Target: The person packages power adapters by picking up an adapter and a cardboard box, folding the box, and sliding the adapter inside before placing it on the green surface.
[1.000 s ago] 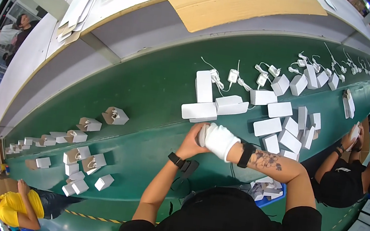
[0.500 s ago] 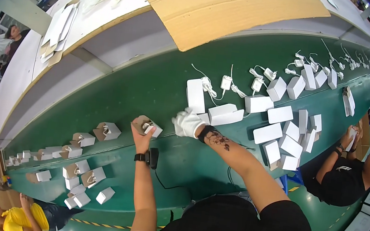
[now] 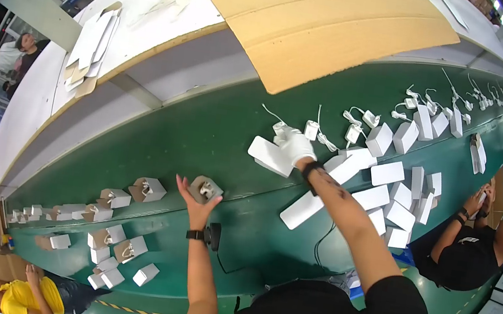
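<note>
Bare left hand [image 3: 193, 199] grips a small open grey box [image 3: 205, 188] at the green belt's [image 3: 203, 131] near edge; gloved right hand [image 3: 295, 145] grasps a flat white box [image 3: 269, 156] mid-belt, open green between

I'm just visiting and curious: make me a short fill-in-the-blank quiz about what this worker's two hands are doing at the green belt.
1. The right hand wears a ____ glove.
2. The bare left hand holds a small open box above the ____ belt.
3. The right hand rests on a flat ____ box.
4. A dark watch sits on the ____ wrist.

Missing words: white; green; white; left
</note>
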`<state>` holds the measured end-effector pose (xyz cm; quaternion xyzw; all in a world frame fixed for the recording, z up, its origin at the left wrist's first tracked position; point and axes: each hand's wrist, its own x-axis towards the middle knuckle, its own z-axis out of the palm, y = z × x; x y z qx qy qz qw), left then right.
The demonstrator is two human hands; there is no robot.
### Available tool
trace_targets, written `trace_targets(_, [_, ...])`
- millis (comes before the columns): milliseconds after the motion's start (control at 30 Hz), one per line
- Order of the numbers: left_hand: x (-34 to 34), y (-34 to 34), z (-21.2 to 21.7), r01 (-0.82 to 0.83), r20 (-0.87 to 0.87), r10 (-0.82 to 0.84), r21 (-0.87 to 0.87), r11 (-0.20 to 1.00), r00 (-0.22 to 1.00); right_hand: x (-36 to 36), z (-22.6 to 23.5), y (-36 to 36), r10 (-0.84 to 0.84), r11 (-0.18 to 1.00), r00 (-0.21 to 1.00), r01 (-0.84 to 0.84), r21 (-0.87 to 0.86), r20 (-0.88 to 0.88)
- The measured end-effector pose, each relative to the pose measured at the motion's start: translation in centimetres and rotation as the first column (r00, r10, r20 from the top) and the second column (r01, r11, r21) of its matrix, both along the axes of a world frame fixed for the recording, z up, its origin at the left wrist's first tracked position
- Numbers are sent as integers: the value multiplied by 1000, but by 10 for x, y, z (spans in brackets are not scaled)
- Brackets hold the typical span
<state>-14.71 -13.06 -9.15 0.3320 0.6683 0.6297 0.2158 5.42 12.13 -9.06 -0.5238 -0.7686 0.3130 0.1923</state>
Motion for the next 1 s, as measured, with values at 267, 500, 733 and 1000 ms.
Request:
trace_targets(267, [26, -72, 59, -203, -111, 190, -116, 972, 975, -18, 21, 27, 76, 991, 811, -127, 47, 580])
trace_targets(500, [68, -48, 89, -38, 110, 40, -20, 999, 993, 60, 11, 44, -115, 826, 382, -476, -302, -917])
trace_targets(733, [146, 40, 54, 588, 876, -453, 281, 759, 165, 59, 114, -29, -409, 772, 118, -483, -412, -905])
trace_targets(1000, [180, 119, 42, 129, 841, -472, 516, 847, -266, 125, 88, -112, -308, 742, 298, -520, -424, -904])
